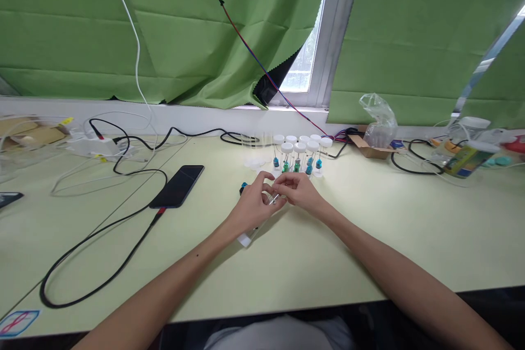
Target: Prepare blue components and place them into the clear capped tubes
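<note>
Left hand point(253, 206): curled, holding small clear shiny tube-like piece point(274, 197) | right hand point(302, 191): fingertips bunched against it, grip unclear | place: mid-table, near side of white-capped clear cylindrical vials point(299, 147) | handling: likely light, stiff, slippery, perhaps fragile; pinch sides gently

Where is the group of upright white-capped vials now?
In the head view, the vials stand on the table, right of centre, just beyond the right hand and left of the cardboard box.
</note>
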Demonstrator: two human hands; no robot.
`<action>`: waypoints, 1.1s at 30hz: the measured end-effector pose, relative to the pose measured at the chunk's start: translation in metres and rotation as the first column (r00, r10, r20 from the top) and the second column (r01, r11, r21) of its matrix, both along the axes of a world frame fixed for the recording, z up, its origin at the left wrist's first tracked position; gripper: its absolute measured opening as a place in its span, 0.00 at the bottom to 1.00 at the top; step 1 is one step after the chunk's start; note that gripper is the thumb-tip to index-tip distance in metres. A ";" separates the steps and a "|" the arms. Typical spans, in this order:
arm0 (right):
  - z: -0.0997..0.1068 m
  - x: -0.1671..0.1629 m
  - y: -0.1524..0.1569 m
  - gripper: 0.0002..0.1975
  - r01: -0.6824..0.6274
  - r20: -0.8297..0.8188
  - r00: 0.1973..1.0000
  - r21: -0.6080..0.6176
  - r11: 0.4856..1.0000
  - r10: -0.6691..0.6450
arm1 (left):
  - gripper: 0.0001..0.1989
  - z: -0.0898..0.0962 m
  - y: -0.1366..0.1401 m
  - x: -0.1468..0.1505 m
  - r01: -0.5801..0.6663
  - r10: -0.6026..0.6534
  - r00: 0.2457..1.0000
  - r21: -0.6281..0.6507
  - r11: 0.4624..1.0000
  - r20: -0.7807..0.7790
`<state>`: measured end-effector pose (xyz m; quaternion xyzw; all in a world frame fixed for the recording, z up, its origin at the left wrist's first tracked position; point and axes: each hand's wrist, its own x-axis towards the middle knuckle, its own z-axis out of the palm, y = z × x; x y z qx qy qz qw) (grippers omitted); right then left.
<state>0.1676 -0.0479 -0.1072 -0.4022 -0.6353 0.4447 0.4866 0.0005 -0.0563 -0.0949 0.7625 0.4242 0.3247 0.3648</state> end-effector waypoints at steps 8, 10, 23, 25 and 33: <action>0.000 -0.002 0.000 0.07 0.005 -0.028 1.000 -0.039 0.999 -0.006 | 0.23 0.001 -0.001 0.001 0.022 -0.022 1.000 0.017 1.000 -0.021; 0.000 -0.002 0.000 0.06 0.013 -0.039 0.999 -0.043 0.999 -0.015 | 0.24 0.001 -0.001 0.000 0.027 -0.026 0.999 0.024 0.999 -0.024; -0.005 0.002 0.007 0.05 0.197 -0.200 0.957 -0.074 0.978 -0.208 | 0.23 0.002 -0.002 -0.001 0.024 -0.023 1.000 0.036 0.999 -0.021; -0.006 0.001 0.007 0.05 0.211 -0.214 0.952 -0.056 0.976 -0.218 | 0.23 0.003 -0.002 0.000 0.034 -0.034 0.999 0.027 0.999 -0.003; -0.006 0.000 0.007 0.07 0.233 -0.178 0.958 0.021 0.972 -0.226 | 0.23 0.002 -0.005 0.003 0.053 -0.049 0.994 -0.040 0.998 0.099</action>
